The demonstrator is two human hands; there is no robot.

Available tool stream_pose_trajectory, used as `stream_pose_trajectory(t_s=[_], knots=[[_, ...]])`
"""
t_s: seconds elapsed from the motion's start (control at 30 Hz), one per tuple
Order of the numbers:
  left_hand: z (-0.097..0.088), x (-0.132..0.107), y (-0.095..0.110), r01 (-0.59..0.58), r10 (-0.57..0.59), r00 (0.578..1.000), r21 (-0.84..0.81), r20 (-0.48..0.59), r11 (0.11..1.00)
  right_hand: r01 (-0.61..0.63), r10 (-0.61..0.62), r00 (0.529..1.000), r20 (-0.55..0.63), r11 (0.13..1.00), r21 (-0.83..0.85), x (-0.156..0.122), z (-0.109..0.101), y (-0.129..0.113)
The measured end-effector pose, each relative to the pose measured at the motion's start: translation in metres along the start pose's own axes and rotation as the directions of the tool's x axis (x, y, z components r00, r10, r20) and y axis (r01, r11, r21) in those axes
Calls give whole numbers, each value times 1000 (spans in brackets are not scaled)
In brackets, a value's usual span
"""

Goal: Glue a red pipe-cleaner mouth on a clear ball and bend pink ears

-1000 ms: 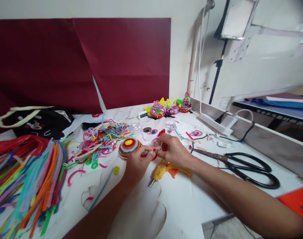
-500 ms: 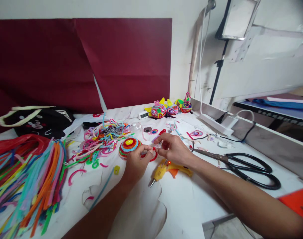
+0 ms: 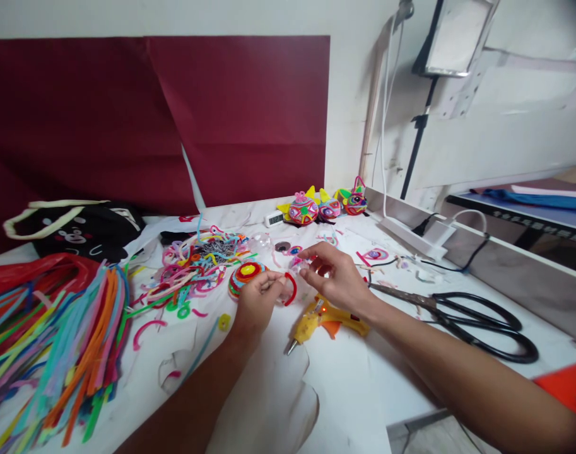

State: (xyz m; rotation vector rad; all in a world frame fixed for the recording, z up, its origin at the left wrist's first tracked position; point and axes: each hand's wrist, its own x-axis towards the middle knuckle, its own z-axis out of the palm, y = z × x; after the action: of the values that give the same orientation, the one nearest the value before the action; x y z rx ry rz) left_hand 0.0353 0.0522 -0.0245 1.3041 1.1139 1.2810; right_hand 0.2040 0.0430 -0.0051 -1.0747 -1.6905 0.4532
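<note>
My left hand (image 3: 258,304) pinches a curved red pipe cleaner (image 3: 291,291), whose bent end sticks out to the right of the fingertips. Just right of it, my right hand (image 3: 337,277) hovers with fingers apart and nothing visible between them. Behind my left hand sits a round dome (image 3: 246,277) coiled in red, orange, blue and yellow pipe cleaner, partly hidden by the fingers. Below my right hand lies a yellow hot glue gun (image 3: 311,320) with a small red light on and its metal nozzle pointing toward me.
Large black-handled scissors (image 3: 458,312) lie on the right, near a power strip (image 3: 411,236). Bundled pipe cleaners (image 3: 74,340) spread at left, with a tangled scrap pile (image 3: 202,258) behind. Decorated fish-like figures (image 3: 303,209) and a small digital timer (image 3: 274,219) stand at the back.
My right hand's fingers have come off the red pipe cleaner and spread apart. The pipe cleaner now stays in my left hand alone, as an open curve. The view has shifted slightly.
</note>
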Motion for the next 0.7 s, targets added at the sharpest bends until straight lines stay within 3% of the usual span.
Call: stream_pose_trajectory(t_s=[0.17,0.3,0.57,0.7], knots=[[-2,1,6,81,-85,996,-208,-12,975,42,-44,989,-139,999,-21,1,-3,-1],[-8,6,4,128,-142,990,-407,-4,904,-14,13,986,-166,1000,-5,2,-3,0],[-14,11,14,186,-217,976,-658,35,729,-171,182,981,-66,975,141,2,-1,3],[-14,9,27,208,-238,969,-715,59,668,-331,338,941,31,892,308,3,4,8]])
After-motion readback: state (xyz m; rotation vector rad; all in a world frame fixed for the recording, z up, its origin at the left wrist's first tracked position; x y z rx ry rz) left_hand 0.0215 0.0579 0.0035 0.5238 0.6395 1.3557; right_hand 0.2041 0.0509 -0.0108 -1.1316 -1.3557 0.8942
